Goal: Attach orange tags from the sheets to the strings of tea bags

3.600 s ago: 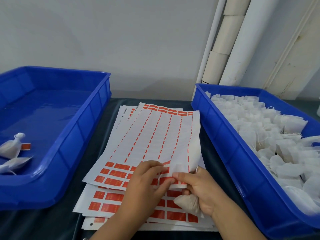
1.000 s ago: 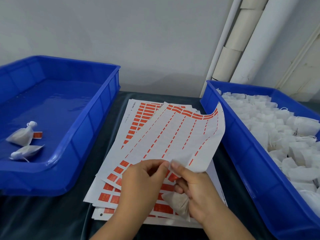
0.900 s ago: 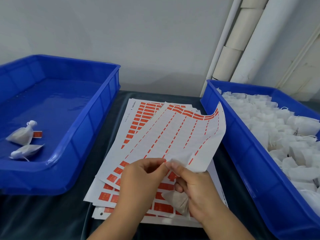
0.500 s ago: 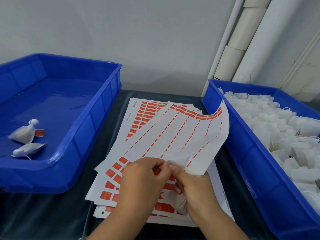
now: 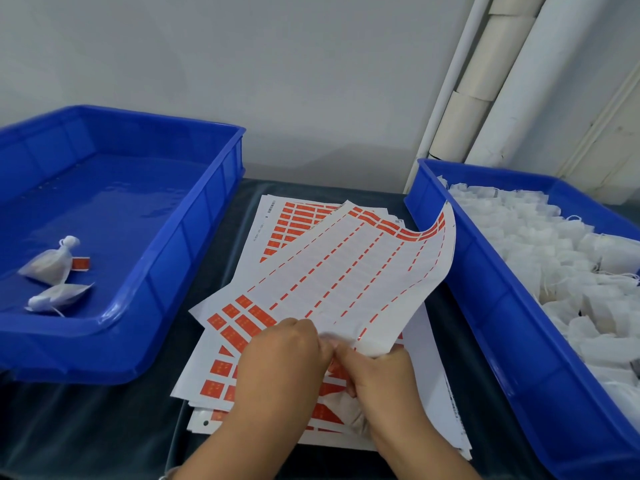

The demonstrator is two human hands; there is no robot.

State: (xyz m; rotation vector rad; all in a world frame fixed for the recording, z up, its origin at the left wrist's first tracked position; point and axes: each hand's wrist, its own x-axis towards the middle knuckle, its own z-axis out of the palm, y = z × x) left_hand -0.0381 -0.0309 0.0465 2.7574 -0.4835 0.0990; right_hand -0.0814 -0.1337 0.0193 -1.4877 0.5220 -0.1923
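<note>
A stack of white sheets with orange tags (image 5: 239, 341) lies in the middle of the table. The top sheet (image 5: 346, 271) is mostly stripped and its right side curls upward. My left hand (image 5: 280, 362) and my right hand (image 5: 377, 372) meet at that sheet's near edge, fingertips pinched together there. What they pinch is hidden between the fingers. My right hand also holds a white tea bag (image 5: 353, 410) in its palm, low over the stack.
A blue bin (image 5: 180, 237) at left holds two tea bags (image 5: 52, 265), one with an orange tag (image 5: 81, 263). A blue bin (image 5: 485, 289) at right is filled with several white tea bags (image 5: 554, 258). White pipes (image 5: 485, 81) stand behind against the wall.
The top sheet's right side has lifted and curled up over the last seconds. Both hands have stayed pinched at its near edge, with the tea bag still in my right palm.
</note>
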